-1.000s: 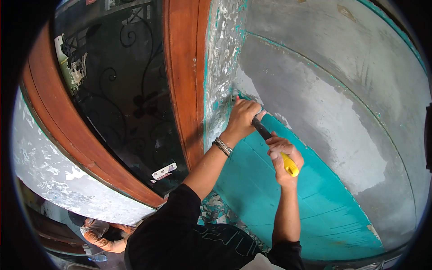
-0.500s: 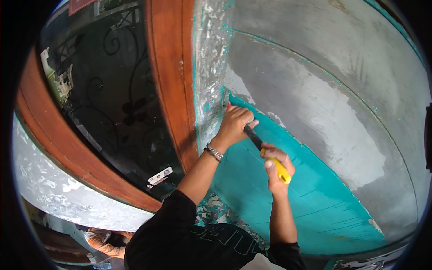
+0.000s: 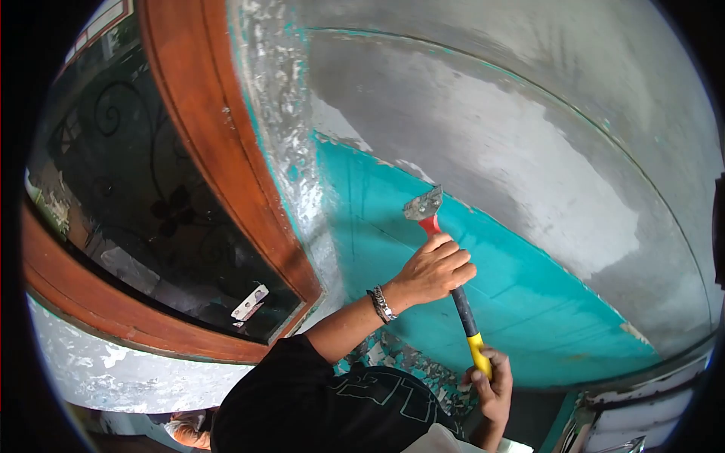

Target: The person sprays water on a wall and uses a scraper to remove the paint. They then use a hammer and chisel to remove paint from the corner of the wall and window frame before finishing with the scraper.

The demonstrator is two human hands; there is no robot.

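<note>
A long-handled paint scraper (image 3: 464, 311) slants across a teal-painted wall panel (image 3: 521, 294). Its wide, dirty metal blade sits near the panel's upper edge, where teal meets bare grey plaster (image 3: 461, 128). My left hand (image 3: 436, 270) wraps the upper handle, just below the red neck. Lower down, my right hand (image 3: 492, 383) closes around the yellow end of the handle. Between the two hands the black shaft is exposed.
Left of the panel, a brown wooden frame (image 3: 198, 113) surrounds dark glass with scrollwork behind it. Teal and grey paint chips (image 3: 404, 359) lie in a heap below the panel. At bottom left, an orange sleeve (image 3: 187, 432) of another person shows.
The scraper has come away from the panel's upper left corner, moving right and down along its edge. Both hands moved with it, and its blade now shows. The view has shifted too.
</note>
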